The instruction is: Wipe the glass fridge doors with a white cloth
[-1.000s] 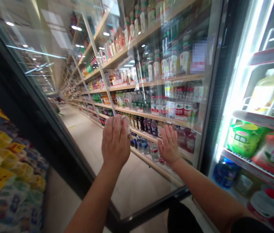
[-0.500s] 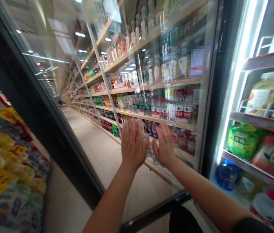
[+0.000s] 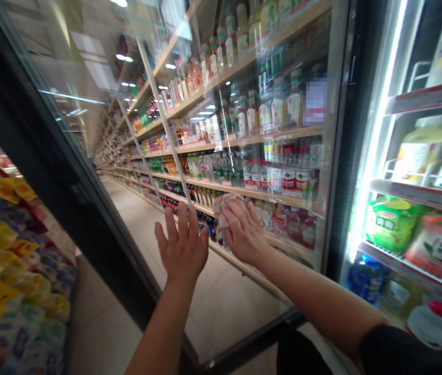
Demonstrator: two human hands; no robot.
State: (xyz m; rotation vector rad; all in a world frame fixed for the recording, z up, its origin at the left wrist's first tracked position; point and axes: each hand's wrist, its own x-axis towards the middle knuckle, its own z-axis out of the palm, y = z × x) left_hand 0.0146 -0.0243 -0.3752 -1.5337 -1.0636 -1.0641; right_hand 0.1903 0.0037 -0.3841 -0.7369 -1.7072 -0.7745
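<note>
An open glass cooler door swings out in front of me, black framed. My right hand presses a crumpled whitish cloth flat against the glass, fingers laid over it. My left hand rests beside it on the glass, just to the left, fingers spread and holding nothing. Through the glass I see aisle shelves of bottled drinks.
The lit cooler interior stands at the right with green and red packs and bottles on wire shelves. Packaged goods in yellow and blue fill the left. The door's bottom frame runs low across the view.
The cloth has passed from under my left hand to under my right hand. My left hand has dropped lower and left with its fingers spread; my right hand has shifted left.
</note>
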